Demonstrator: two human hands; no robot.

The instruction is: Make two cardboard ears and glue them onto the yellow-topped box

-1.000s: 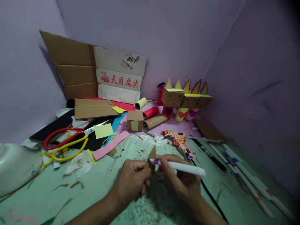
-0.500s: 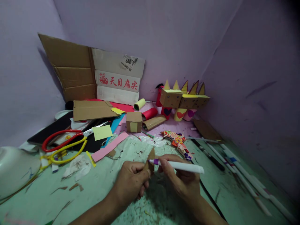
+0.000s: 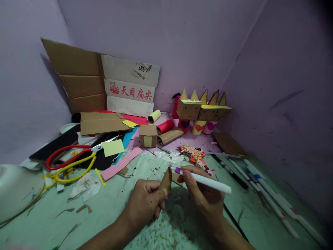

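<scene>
Between thumb and fingers, my left hand (image 3: 148, 201) pinches a small pointed cardboard piece (image 3: 165, 181), its tip upward. My right hand (image 3: 204, 194) grips a white marker (image 3: 208, 182) with a purple collar. The marker's nib is at the upper tip of the cardboard piece; I cannot tell if it touches. Behind the right hand's fingers, another bit of cardboard (image 3: 177, 179) lies partly hidden. Farther back sits a small cardboard box (image 3: 148, 135) with a pale yellow patch on its front. A glue gun covered in floral pattern (image 3: 194, 155) lies just beyond the right hand.
Red-and-yellow scissors (image 3: 71, 158) and a pink paper strip (image 3: 121, 163) lie at left, near a white bowl (image 3: 19, 192). Several markers (image 3: 273, 196) lie at right. Box-headed cardboard figures (image 3: 189, 110) stand at the back, with a folded carton (image 3: 130, 88) against the wall.
The marker and my right hand have moved slightly right and up, from the cardboard piece's middle edge to its tip. My left hand holds nearly the same place.
</scene>
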